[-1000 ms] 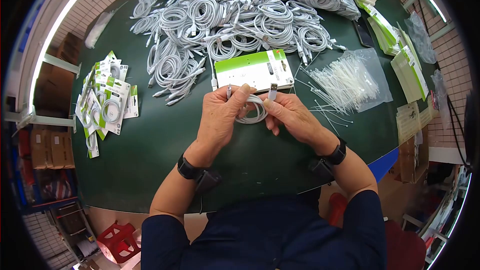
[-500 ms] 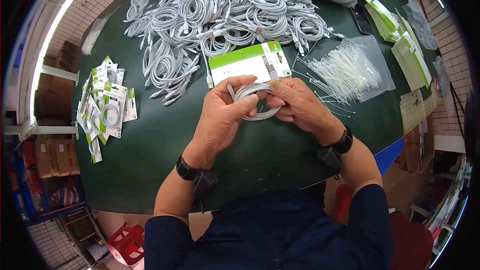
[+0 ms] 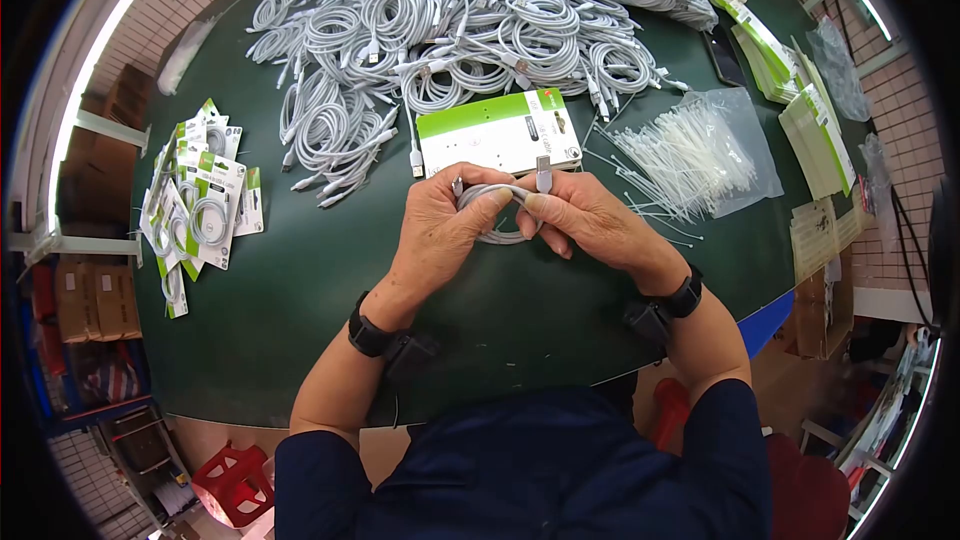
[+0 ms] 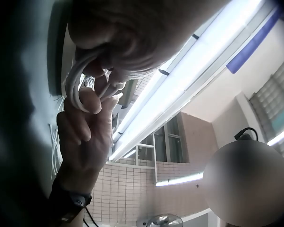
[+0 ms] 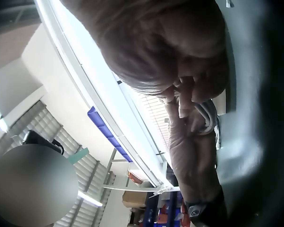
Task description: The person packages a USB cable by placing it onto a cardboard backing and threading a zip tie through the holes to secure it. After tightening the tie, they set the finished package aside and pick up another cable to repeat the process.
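Note:
In the head view, a small coil of light grey USB cable (image 3: 497, 237) is held between both hands over the near middle of the table. My left hand (image 3: 437, 225) grips the coil's left side, thumb on top, and one slim cable end (image 3: 457, 186) pokes up by its fingers. Opposite, my right hand (image 3: 595, 223) pinches the coil's right side, with the USB plug (image 3: 543, 174) standing up above the thumb. Both thumb tips are close together on the coil. Just beyond the hands lies a white-and-green packaging card (image 3: 470, 135). The left wrist view shows the cable loops (image 4: 75, 87) between the hands.
A big heap of coiled cables (image 3: 400, 25) covers the back. White cable ties (image 3: 680, 160) spill from a clear bag at right, near stacked cards (image 3: 815, 140) and a phone (image 3: 724, 58). Packaged cables (image 3: 205, 205) are piled at left on the green table (image 3: 270, 330).
The coil looked wider half a second ago and is now drawn in smaller between the hands. The thumbs have come closer together, and the plug has dropped a little toward me.

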`<state>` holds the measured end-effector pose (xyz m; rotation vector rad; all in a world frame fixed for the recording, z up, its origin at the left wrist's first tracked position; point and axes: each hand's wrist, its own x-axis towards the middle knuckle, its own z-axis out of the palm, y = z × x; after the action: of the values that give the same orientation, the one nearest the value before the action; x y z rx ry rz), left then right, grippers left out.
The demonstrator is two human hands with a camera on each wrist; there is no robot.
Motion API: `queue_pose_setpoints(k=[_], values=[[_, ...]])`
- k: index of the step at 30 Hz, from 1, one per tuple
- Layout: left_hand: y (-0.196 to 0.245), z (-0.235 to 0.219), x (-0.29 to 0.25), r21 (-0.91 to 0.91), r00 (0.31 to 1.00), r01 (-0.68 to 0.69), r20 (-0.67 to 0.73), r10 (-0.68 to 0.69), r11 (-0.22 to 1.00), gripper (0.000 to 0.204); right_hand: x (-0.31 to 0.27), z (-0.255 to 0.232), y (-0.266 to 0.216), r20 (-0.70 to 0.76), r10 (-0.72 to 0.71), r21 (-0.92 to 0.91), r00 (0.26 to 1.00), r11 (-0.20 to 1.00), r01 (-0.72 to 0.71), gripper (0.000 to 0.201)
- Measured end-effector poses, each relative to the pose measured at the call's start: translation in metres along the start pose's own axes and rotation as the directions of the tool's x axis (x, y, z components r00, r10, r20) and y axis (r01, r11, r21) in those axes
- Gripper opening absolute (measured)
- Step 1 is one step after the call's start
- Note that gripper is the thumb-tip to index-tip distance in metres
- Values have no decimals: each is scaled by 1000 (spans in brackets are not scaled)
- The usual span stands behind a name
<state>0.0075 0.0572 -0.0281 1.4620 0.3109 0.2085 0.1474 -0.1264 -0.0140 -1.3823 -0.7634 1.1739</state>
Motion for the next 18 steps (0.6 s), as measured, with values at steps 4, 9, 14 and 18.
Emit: queue_pose_setpoints(k=[4, 9, 14, 18], values=[[1, -3, 3, -202, 998, 51, 41, -44, 978, 23, 2, -3, 5, 41, -16, 43, 999, 999, 14, 30], [20, -11, 2, -398, 984, 147, 155, -91, 906, 24, -2, 8, 3, 24, -92, 440, 995, 895, 72, 29], [22, -11, 1, -228, 978, 185, 136, -157, 956, 30, -3, 8, -1, 15, -75, 229, 997, 971, 69, 33], [16, -13, 4, -194, 967, 228, 162, -198, 954, 30, -4, -2, -5, 89, -24, 49, 996, 999, 20, 34]])
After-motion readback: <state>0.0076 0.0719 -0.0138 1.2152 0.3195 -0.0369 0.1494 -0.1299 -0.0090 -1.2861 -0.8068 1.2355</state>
